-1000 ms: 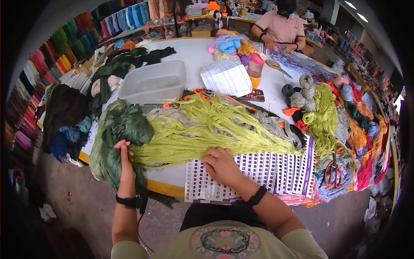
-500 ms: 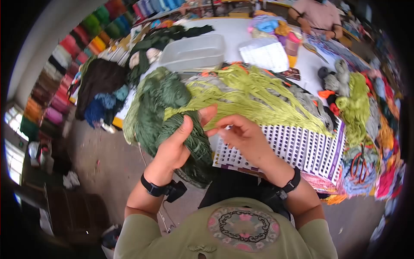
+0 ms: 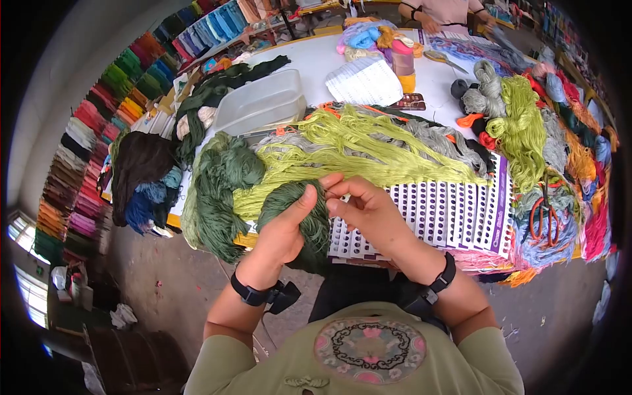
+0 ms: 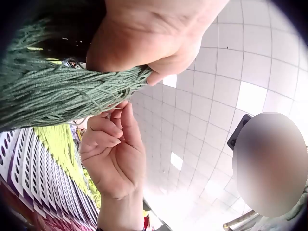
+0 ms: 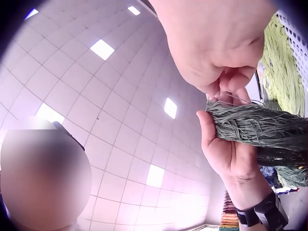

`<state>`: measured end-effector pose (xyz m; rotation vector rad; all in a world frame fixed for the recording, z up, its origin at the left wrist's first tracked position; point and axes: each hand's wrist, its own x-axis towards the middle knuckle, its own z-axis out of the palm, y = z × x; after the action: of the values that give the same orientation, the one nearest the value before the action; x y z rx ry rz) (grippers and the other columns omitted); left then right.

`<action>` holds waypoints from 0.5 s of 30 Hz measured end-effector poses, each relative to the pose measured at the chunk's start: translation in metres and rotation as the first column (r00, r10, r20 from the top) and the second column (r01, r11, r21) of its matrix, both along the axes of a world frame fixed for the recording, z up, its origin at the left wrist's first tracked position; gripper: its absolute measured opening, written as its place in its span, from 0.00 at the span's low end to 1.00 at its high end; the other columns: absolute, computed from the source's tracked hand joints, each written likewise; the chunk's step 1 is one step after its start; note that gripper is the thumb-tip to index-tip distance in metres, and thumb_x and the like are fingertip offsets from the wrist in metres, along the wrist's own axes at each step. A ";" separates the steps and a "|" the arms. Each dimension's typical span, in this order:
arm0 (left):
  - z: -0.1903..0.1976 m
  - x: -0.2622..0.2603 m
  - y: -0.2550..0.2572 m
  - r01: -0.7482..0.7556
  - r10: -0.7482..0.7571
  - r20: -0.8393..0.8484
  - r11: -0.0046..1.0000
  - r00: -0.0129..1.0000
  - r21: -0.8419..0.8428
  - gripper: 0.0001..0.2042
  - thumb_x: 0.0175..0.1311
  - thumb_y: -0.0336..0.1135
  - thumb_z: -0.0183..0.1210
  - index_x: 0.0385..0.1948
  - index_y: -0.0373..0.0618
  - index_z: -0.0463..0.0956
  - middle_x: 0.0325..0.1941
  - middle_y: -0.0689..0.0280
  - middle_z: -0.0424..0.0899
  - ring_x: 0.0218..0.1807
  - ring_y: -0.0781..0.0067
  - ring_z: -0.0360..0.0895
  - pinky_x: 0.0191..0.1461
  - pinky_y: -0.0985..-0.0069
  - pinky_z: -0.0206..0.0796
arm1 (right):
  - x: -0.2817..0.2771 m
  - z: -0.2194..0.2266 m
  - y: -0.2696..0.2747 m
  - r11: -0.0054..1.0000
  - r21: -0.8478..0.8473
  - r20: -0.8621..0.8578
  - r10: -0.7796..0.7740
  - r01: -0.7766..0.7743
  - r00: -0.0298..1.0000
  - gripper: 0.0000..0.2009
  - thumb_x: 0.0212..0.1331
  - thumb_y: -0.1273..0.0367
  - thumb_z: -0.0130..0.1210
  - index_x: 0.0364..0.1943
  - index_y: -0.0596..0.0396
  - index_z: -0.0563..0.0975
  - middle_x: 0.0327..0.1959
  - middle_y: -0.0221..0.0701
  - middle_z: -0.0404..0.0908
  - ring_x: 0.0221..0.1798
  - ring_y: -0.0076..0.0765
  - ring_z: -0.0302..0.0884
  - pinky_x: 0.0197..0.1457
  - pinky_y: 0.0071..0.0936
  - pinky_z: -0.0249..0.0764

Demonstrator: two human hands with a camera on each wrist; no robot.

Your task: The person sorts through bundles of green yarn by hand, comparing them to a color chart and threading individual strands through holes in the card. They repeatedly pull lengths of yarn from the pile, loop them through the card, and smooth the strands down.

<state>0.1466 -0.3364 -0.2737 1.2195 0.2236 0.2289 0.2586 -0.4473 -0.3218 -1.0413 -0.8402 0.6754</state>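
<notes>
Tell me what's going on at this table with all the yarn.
Someone in a light green top is handling a dark green skein. The left hand holds it near one end, while the right hand pinches at fine strands there. Loose yellow-green yarn lies spread beyond, beside some cards with rows of holes. Across the table, a second person in pink is at work too, though partly out of view.

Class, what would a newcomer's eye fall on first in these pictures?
Probably the lime-green yarn, spread across the table beside the punched white cards. Next, the dark green hank in the left hand, with the right hand at its end.
</notes>
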 end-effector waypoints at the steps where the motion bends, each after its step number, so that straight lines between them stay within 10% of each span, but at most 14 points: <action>1: -0.003 0.002 -0.001 -0.037 0.037 0.002 0.994 0.999 0.100 0.27 0.71 0.49 0.43 0.59 0.32 0.64 0.61 0.55 0.70 0.63 0.67 0.66 0.66 0.68 0.57 | 0.001 -0.002 -0.001 1.000 0.003 -0.006 -0.004 0.004 1.000 0.03 0.60 0.71 0.56 0.35 0.54 0.76 0.47 0.23 0.77 0.34 0.13 0.71 0.29 0.13 0.63; 4: -0.001 0.004 -0.002 -0.071 0.072 -0.003 0.989 0.997 0.132 0.24 0.71 0.46 0.44 0.58 0.33 0.66 0.59 0.57 0.72 0.60 0.68 0.69 0.64 0.69 0.59 | 0.004 -0.001 -0.004 1.000 -0.014 0.085 0.000 0.001 0.996 0.04 0.61 0.69 0.54 0.36 0.52 0.76 0.50 0.22 0.76 0.34 0.13 0.71 0.29 0.13 0.64; 6: -0.002 0.003 0.001 -0.073 0.074 -0.016 0.995 0.997 0.063 0.23 0.71 0.45 0.45 0.57 0.34 0.67 0.58 0.58 0.74 0.58 0.69 0.70 0.63 0.70 0.60 | 0.005 0.007 -0.009 0.993 -0.044 -0.201 0.100 -0.111 0.974 0.04 0.62 0.69 0.53 0.35 0.53 0.76 0.49 0.23 0.77 0.32 0.13 0.70 0.29 0.14 0.64; 12: -0.011 0.005 0.010 -0.094 0.105 -0.026 0.957 0.994 0.275 0.18 0.70 0.41 0.49 0.53 0.36 0.71 0.51 0.59 0.78 0.53 0.70 0.73 0.59 0.68 0.63 | 0.007 -0.001 -0.006 0.990 -0.035 -0.357 0.119 -0.140 0.927 0.05 0.65 0.67 0.50 0.37 0.52 0.75 0.37 0.27 0.80 0.28 0.14 0.70 0.29 0.14 0.64; 15: -0.017 0.006 0.014 -0.118 0.115 0.038 0.990 0.993 0.074 0.21 0.70 0.44 0.47 0.54 0.35 0.70 0.53 0.59 0.77 0.55 0.69 0.72 0.60 0.68 0.63 | 0.012 0.000 -0.006 0.988 0.018 -0.560 0.135 -0.150 0.817 0.06 0.65 0.66 0.50 0.40 0.51 0.74 0.33 0.27 0.80 0.26 0.14 0.68 0.29 0.14 0.64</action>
<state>0.1521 -0.3226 -0.2906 1.2787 0.2590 0.3625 0.2710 -0.4531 -0.3218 -0.7402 -0.3907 1.0609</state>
